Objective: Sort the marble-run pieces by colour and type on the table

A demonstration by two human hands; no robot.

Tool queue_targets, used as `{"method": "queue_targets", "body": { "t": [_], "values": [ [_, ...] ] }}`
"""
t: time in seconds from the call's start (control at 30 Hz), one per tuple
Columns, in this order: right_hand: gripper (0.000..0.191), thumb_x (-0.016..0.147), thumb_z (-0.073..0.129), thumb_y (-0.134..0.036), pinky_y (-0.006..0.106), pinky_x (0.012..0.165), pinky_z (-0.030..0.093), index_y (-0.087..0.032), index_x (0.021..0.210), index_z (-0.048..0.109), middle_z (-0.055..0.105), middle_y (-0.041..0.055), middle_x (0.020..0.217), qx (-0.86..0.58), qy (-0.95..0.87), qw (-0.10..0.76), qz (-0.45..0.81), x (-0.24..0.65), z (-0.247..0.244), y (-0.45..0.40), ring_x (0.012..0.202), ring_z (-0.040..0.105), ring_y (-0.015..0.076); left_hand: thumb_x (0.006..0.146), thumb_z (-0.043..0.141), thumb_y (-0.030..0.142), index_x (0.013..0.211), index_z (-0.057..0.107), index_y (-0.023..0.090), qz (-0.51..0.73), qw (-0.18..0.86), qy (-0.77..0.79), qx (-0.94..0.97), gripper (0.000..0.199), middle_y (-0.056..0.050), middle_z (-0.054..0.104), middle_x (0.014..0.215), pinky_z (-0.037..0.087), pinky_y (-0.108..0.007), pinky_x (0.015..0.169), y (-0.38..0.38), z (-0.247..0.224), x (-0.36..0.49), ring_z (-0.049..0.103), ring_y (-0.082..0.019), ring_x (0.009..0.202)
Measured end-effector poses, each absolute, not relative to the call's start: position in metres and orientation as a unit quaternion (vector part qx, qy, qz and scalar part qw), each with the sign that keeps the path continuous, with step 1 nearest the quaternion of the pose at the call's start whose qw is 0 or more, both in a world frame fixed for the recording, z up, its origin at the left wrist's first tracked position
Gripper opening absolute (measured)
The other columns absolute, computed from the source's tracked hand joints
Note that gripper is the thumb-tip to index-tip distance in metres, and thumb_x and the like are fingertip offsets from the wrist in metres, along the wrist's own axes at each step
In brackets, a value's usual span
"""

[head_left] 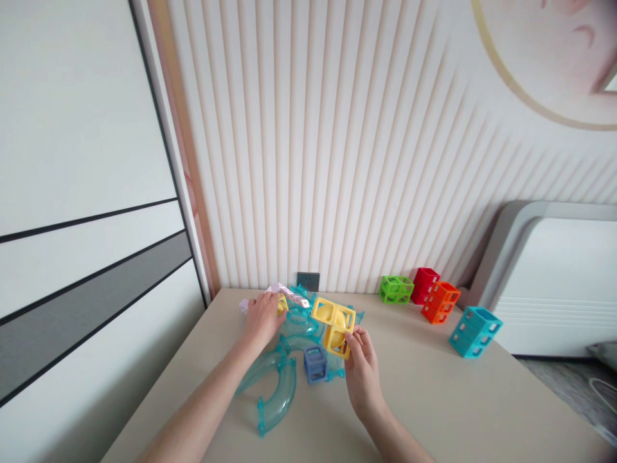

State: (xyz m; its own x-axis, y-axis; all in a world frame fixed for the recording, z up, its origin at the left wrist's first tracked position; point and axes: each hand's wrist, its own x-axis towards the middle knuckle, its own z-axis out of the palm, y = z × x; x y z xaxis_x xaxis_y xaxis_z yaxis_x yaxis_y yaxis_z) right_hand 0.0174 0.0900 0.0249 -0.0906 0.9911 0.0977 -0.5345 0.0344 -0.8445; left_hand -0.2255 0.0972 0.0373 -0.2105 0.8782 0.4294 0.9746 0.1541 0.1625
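My right hand [362,373] grips a group of joined yellow cube blocks [333,321] by its lower right side, raised above the pile. At the pile's back left, my left hand [263,318] has its fingers closed around a single yellow cube block [282,303], partly hidden by the fingers. Beneath and between my hands lie several clear teal curved tubes [282,395]. A blue cube block [315,364] rests among them, close below the yellow group. Behind my left hand is a shiny pinkish-white piece [289,294], whose kind I cannot make out.
On the right of the table [400,386] stand stacked blocks in green [396,289], red [425,285], orange [440,302] and teal [475,332]. A ribbed wall [337,161] with a dark socket [308,281] rises behind. A white cabinet [87,128] borders the left.
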Motion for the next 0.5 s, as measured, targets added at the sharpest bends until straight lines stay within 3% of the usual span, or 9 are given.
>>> {"method": "queue_targets", "body": {
  "t": [0.27,0.5],
  "values": [
    [0.036,0.076,0.078,-0.052,0.025,0.057,0.044,-0.027,0.090,0.056,0.062,-0.0034,0.080,-0.296,-0.400,0.585,0.640,0.0164,0.0294,0.0840,0.070,0.059,0.0161,0.088,0.061,0.021,0.103,0.063,0.020,-0.198,0.121,-0.753,-0.616,0.015,-0.011,0.068,0.108,0.043,-0.049,0.095,0.0959,0.0331,-0.2208,0.063,-0.033,0.107],
    [0.037,0.076,0.077,-0.052,0.025,0.054,0.042,-0.027,0.089,0.054,0.062,-0.0033,0.079,-0.307,-0.405,0.583,0.634,0.0169,0.0318,0.0841,0.068,0.060,0.0165,0.089,0.057,0.022,0.100,0.057,0.020,-0.240,0.118,-0.742,-0.615,0.011,-0.007,0.061,0.101,0.048,-0.041,0.086,0.1003,0.0290,-0.2199,0.061,-0.027,0.100]
  ]
}}
